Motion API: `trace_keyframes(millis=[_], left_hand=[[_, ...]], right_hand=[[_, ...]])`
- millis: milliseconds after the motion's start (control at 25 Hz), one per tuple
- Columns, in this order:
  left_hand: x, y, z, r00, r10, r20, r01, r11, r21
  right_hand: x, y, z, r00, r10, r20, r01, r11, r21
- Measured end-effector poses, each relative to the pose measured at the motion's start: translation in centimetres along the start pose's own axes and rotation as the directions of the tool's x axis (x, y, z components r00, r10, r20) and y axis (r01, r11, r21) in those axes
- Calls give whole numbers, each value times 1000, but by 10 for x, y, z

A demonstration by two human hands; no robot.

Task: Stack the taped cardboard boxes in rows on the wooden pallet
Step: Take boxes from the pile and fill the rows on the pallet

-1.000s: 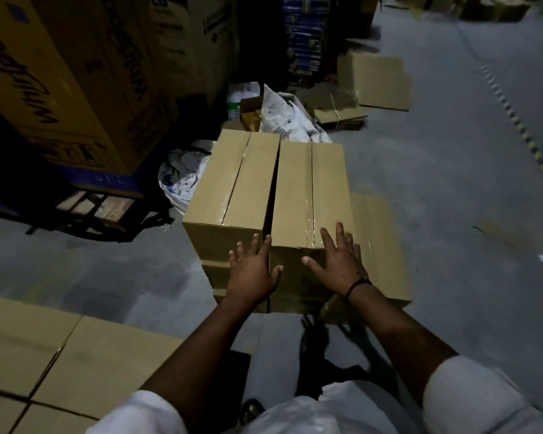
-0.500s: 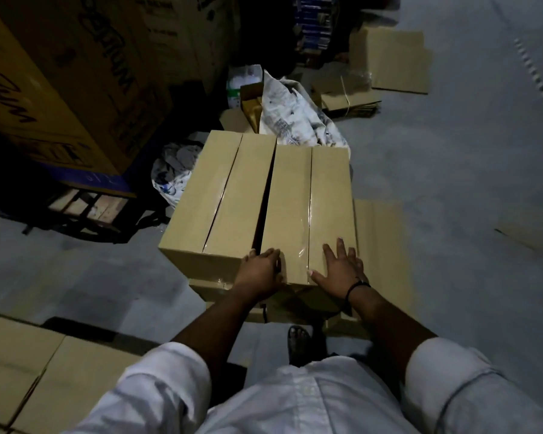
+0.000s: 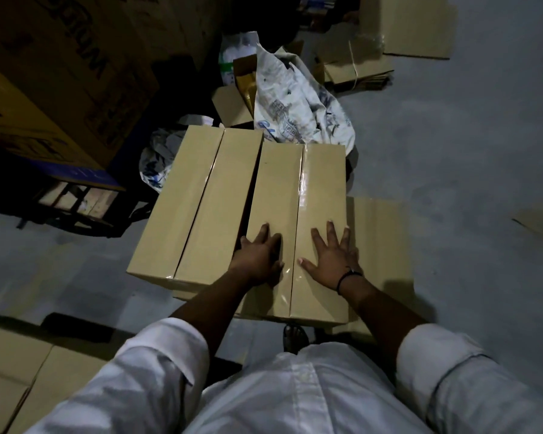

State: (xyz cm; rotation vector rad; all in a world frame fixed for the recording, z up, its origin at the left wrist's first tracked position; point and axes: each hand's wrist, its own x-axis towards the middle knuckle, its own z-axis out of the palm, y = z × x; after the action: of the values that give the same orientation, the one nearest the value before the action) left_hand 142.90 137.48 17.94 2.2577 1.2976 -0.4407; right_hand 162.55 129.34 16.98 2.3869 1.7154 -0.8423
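Observation:
Two long taped cardboard boxes lie side by side on top of a low stack on the floor. My left hand [image 3: 259,256] lies flat on the left flap of the right box [image 3: 298,195], fingers reaching toward the gap beside the left box [image 3: 198,202]. My right hand [image 3: 331,260] rests spread on the right flap of the same box, beside its shiny tape seam. More brown boxes [image 3: 19,371] sit at the lower left. A wooden pallet [image 3: 76,200] shows under large printed cartons at the left.
Large printed cartons [image 3: 60,73] tower at the upper left. White sacks [image 3: 295,101] and flattened cardboard [image 3: 358,67] lie behind the stack. A cardboard sheet [image 3: 380,233] lies to the right of the stack. Grey concrete floor [image 3: 467,151] spreads to the right.
Both hands have moved from the boxes' near edge up onto the top of the right box. My view has come closer and looks more steeply down.

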Motion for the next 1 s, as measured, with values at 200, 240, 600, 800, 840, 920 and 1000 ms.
trace_keyframes(millis=[200, 240, 600, 800, 840, 920, 1000], left_hand=[[40, -1, -18, 999, -32, 21, 32, 999, -27], [46, -1, -21, 999, -36, 26, 37, 999, -32], [75, 4, -31, 996, -83, -37, 79, 991, -111], [71, 24, -37, 991, -70, -111, 64, 996, -57], [69, 31, -41, 990, -61, -124, 55, 997, -48], [62, 45, -51, 985, -37, -167, 32, 999, -33], [51, 61, -63, 973, -15, -231, 8, 999, -32]], right_hand=[[28, 6, -16, 1000, 10, 16, -11, 999, 41], [33, 7, -20, 1000, 11, 7, -12, 999, 42], [58, 4, -27, 997, 66, -31, -61, 987, 146], [59, 10, -32, 975, 184, -120, -153, 961, 231], [57, 13, -34, 971, 196, -137, -161, 959, 235], [50, 19, -42, 960, 219, -173, -172, 953, 250], [38, 23, -58, 939, 253, -232, -188, 945, 269]])
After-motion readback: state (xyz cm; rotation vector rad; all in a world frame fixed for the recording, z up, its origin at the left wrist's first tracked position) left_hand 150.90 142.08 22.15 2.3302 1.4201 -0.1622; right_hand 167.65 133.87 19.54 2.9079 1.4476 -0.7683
